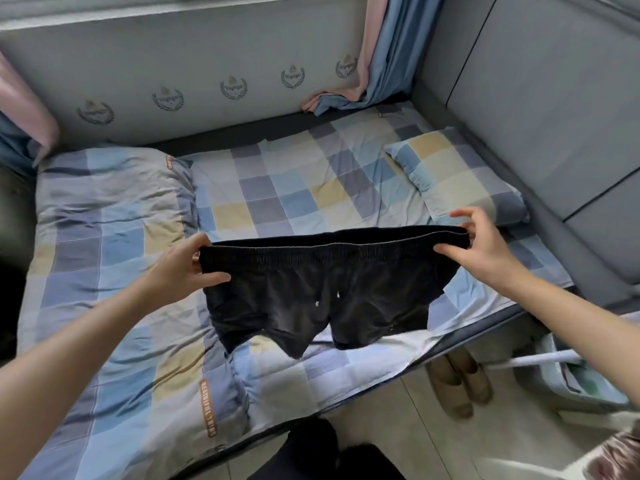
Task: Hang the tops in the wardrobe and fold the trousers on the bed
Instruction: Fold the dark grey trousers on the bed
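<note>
While the black shorts [322, 296] hang stretched above the checked bed [311, 188], the left hand [183, 268] grips one end of the elastic waistband and the right hand [485, 251] pinches the other, legs dangling free over the sheet. To fold well, I would lower them flat onto the bare stretch between the folded quilt [110, 237] and the pillow [457, 178] (keeping the waistband taut so no creases set), then bring one leg across the other.

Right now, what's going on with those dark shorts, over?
Left hand and right hand each pinch one end of the waistband. Black shorts held spread above the checked bed, not yet folded. Nothing in the way.
</note>
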`<state>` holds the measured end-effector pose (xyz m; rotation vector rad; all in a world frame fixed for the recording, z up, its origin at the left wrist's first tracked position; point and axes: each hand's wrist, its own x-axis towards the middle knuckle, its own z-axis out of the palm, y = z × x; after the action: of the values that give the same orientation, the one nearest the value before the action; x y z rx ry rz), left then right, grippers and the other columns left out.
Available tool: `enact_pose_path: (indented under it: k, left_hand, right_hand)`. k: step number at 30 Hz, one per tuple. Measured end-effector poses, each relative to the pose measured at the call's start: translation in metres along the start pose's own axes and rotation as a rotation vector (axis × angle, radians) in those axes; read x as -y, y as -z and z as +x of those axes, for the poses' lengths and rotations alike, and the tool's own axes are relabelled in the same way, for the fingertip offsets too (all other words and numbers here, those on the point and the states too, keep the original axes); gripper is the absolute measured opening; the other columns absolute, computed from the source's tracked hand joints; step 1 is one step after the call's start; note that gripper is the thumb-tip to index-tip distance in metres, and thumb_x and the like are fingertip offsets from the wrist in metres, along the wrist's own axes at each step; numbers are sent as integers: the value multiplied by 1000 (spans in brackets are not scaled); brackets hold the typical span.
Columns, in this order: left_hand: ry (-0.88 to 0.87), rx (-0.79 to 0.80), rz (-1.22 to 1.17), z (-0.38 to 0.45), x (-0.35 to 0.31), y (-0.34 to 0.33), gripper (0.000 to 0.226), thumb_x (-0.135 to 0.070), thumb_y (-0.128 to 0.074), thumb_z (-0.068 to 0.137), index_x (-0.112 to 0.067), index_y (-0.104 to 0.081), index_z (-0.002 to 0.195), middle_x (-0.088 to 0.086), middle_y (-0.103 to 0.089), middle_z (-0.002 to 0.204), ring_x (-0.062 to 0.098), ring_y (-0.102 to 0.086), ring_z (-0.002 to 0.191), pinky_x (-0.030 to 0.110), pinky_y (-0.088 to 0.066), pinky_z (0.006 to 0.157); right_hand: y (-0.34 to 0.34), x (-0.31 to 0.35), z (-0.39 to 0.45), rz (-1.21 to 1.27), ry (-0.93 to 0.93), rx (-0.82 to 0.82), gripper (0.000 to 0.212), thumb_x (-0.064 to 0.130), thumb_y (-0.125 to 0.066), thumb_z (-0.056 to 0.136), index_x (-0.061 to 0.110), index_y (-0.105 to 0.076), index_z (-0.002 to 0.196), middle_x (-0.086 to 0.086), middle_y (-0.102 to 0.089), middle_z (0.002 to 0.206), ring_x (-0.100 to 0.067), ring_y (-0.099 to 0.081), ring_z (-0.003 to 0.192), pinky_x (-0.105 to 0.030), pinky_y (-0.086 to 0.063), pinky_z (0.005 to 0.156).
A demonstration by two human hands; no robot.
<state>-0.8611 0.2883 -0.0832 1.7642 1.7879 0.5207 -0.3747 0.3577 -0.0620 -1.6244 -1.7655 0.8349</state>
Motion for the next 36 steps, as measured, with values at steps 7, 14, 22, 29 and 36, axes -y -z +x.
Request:
enact_pose_path:
  k: [7, 14, 22, 29, 36]
  left_hand:
    - [113, -138, -454, 17, -1, -19, 70, 8, -72, 80, -50, -48, 108, 3, -67, 82, 16, -66, 67, 21, -53, 52]
    - [282, 148, -345, -5, 3, -72, 33, 4, -68, 86, -29, -63, 86, -7, -68, 75, 15, -64, 74, 25, -53, 63]
    - [621, 381, -528, -17, -22, -106, 23, -20, -67, 91, -40, -64, 102, 0, -72, 94, 18, -72, 87, 36, -58, 66]
    - [556, 83, -481, 62, -31, -97, 31, -21, -68, 89, -50, -64, 99, 1, -77, 94, 18, -74, 85, 30, -58, 67]
    - [633, -218, -235, 192, 95, -208, 40, -16, -75, 84, -6, -61, 120, 15, -68, 99, 28, -64, 91, 29, -52, 81]
  right_hand:
    - [4, -11, 26, 141, -21, 208, 20, 15, -81, 74, 12, -69, 90, 1, -70, 81, -6, -66, 74, -19, -52, 66]
    - [24, -58, 52, 42, -83, 687, 18, 25, -70, 84, 16, -56, 92, 6, -64, 76, -13, -62, 77, -16, -48, 66]
    - [56, -88, 106, -45, -253, 849, 56, 57, -70, 75, 41, -50, 124, 20, -57, 115, 3, -55, 106, -14, -49, 72]
    - [16, -88, 186, 140, -230, 685, 32, 54, -71, 71, 36, -68, 97, 4, -73, 100, -11, -70, 93, -23, -56, 76]
    - [-150, -208, 287, 87, -212, 371, 22, 19, -69, 87, 8, -67, 105, 3, -71, 95, 15, -62, 71, -4, -47, 67]
